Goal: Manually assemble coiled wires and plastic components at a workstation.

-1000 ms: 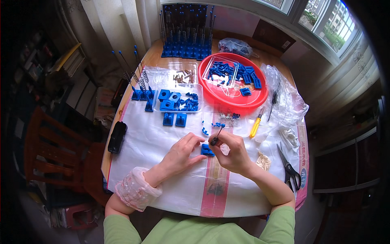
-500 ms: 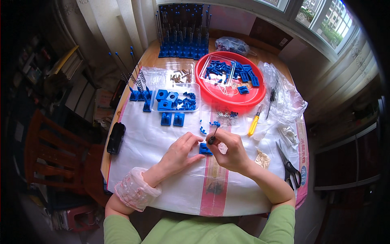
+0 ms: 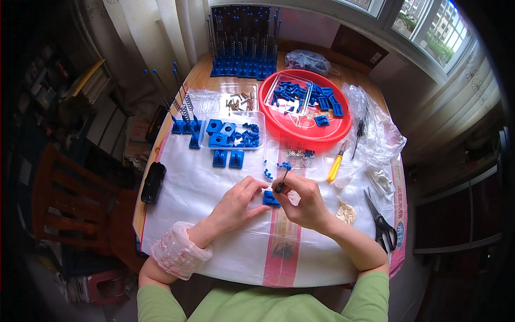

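On the white sheet in front of me lies a small blue base block. The thumb and fingertips of my left hand close in on its left side. Just over the block, my right hand pinches a thin rod with a dark coil spring around its lower part. The rod slants up past my fingers. Its lower end is hidden by my right hand, so I cannot tell whether it sits in the block. Two blue bases stand farther off to the left, and small blue beads lie just beyond my hands.
A clear tray of blue parts stands at far left, beside finished spring-and-rod pieces. Behind are a red basin and a rack of rods. A yellow-handled screwdriver, scissors and a black case lie around.
Both hands keep almost the same pose at the block. The whole picture has shifted very slightly.
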The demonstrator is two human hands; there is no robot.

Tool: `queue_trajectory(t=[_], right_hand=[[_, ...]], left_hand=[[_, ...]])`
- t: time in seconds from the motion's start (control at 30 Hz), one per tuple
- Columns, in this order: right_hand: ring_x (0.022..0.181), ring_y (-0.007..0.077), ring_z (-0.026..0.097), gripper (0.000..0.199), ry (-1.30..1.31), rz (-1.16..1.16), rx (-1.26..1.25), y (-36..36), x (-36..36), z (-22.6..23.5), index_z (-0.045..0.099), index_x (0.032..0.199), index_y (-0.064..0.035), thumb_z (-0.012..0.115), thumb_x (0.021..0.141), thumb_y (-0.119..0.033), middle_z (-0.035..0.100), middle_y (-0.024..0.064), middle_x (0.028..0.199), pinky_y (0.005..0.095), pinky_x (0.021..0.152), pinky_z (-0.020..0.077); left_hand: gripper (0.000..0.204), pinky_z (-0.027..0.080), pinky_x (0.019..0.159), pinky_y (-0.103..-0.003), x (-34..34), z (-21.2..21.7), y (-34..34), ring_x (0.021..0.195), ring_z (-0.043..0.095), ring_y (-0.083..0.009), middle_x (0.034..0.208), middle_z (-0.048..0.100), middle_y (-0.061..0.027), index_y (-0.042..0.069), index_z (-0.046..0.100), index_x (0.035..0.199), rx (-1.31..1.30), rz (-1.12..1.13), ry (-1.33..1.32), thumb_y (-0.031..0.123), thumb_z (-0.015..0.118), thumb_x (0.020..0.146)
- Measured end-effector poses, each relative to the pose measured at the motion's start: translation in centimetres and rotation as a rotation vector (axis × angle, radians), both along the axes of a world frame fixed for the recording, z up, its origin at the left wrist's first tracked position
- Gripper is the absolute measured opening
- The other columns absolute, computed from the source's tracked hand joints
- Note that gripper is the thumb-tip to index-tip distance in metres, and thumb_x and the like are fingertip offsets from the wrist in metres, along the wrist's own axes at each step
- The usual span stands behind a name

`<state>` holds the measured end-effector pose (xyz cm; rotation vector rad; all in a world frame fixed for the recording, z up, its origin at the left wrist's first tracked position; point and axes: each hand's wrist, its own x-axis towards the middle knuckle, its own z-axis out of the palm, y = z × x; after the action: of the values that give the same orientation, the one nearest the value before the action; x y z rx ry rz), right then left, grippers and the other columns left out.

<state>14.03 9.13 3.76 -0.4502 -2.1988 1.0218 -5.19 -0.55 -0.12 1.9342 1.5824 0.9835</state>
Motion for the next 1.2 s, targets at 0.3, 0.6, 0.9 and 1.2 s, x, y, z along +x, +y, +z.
queue_trajectory(t=[0.3, 0.6, 0.9, 1.2], right_hand=[[0.073, 0.0259, 0.069, 0.02, 0.019, 0.019, -0.012, -0.03, -0.06, 0.01, 0.06, 0.097, 0.003, 0.066, 0.08, 0.011, 0.063, 0.0134, 0.084, 0.0351, 0.065, 0.0536], [0.072, 0.0257, 0.069, 0.02, 0.033, 0.016, -0.018, -0.06, -0.16, -0.01, 0.06, 0.097, 0.0031, 0.066, 0.08, 0.01, 0.063, 0.0134, 0.084, 0.0353, 0.065, 0.0534], [0.072, 0.0257, 0.068, 0.02, 0.027, 0.017, -0.012, -0.01, -0.09, 0.01, 0.06, 0.096, 0.003, 0.066, 0.079, 0.01, 0.063, 0.0134, 0.084, 0.0355, 0.065, 0.0533], [0.073, 0.0256, 0.068, 0.02, 0.041, 0.021, -0.015, -0.03, -0.12, -0.22, 0.06, 0.096, 0.003, 0.067, 0.079, 0.011, 0.063, 0.0133, 0.084, 0.0352, 0.065, 0.0535]], left_hand=[[0.047, 0.054, 0.086, -0.04, 0.01, 0.63, -0.05, 0.095, 0.064, -0.028, 0.104, 0.059, -0.0112, 0.004, 0.061, 0.121, -0.077, -0.001, 0.001, 0.017, 0.083, 0.082], [0.045, 0.055, 0.076, -0.036, 0.02, 0.14, 0.07, 0.084, 0.063, -0.0239, 0.099, 0.059, -0.0095, 0.004, 0.061, 0.115, 0.015, 0.002, 0.013, 0.015, 0.085, 0.08], [0.043, 0.053, 0.085, -0.041, 0.01, 0.62, -0.09, 0.094, 0.063, -0.0287, 0.101, 0.058, -0.0107, 0.006, 0.062, 0.119, -0.069, -0.01, -0.006, 0.015, 0.082, 0.082], [0.042, 0.053, 0.085, -0.041, -0.03, 0.35, -0.11, 0.095, 0.063, -0.0297, 0.102, 0.058, -0.0113, 0.006, 0.062, 0.118, -0.056, -0.009, -0.006, 0.015, 0.082, 0.082]])
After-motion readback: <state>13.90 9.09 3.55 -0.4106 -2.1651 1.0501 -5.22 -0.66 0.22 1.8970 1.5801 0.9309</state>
